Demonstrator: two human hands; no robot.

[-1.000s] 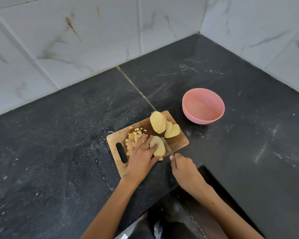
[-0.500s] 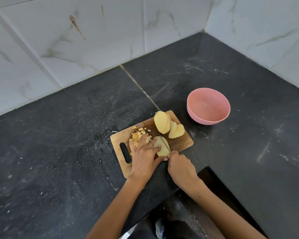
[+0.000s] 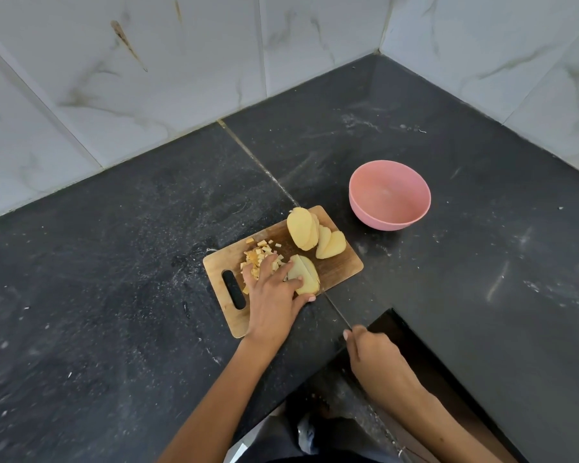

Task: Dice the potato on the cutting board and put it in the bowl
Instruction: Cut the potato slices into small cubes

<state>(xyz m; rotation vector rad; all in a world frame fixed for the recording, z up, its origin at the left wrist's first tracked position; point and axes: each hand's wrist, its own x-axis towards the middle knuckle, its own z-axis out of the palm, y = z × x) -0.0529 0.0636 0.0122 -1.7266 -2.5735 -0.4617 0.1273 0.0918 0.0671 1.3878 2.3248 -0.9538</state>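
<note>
Beside the pink bowl, left-hand fingers lie straight on a potato slice; right fingers grip the knife.

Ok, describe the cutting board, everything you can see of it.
The cutting board is a small wooden rectangle with rounded corners and a dark slot handle at its near-left end. It lies flat on the black counter, set at an angle, beside the pink bowl but apart from it. On it lie a heap of diced potato, a fan of potato slices and a cut potato piece. The left hand rests on the board and holds that piece.
</note>
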